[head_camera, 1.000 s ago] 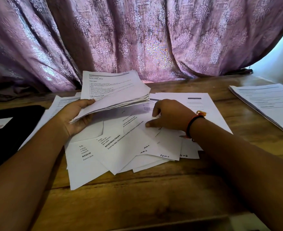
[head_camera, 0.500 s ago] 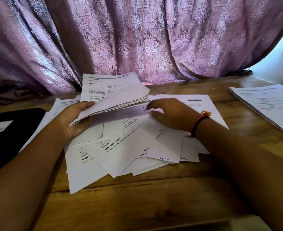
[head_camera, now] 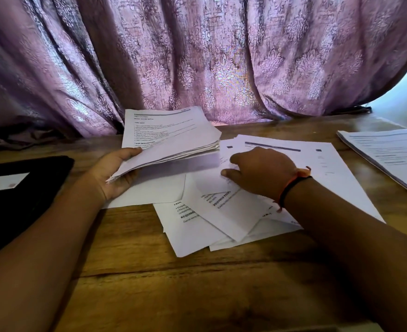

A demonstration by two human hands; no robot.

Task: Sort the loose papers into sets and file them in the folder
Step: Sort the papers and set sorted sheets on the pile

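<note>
Wood of the bare table (head_camera: 197, 283) lies nearest, with open room from 5 to 7 o'clock between the two forearms. Just beyond it the loose papers (head_camera: 204, 226) lie in an overlapping fan. Their near corners point toward 6 o'clock, their long edges are skewed, and none is squared with another.

The right hand (head_camera: 262, 173) rests on the far part of this fan at about 1 o'clock. It is knuckles up, fingers bent down onto a sheet, thumb on the near side. Whether a sheet is pinched between them I cannot tell. A dark and orange wristband (head_camera: 293, 185) sits on that wrist.

The left hand (head_camera: 116, 173), at 11 o'clock, grips the held stack (head_camera: 171, 137) by its near left corner, thumb on top and fingers under. The stack juts toward 1 o'clock, its free end lifted over the fan and close to the right hand's knuckles. I judge the right hand the nearer one for the next sheet, and the carry short: from the fan toward 11 o'clock onto the stack.

What I take for the black folder (head_camera: 25, 188) lies flat at 9 o'clock, apart from the fan and nearer the left arm. A separate pile (head_camera: 389, 152) lies at 2 o'clock by the table's right edge. A mauve curtain (head_camera: 197, 56) closes the far side at 12 o'clock, leaving little room behind the stack.
</note>
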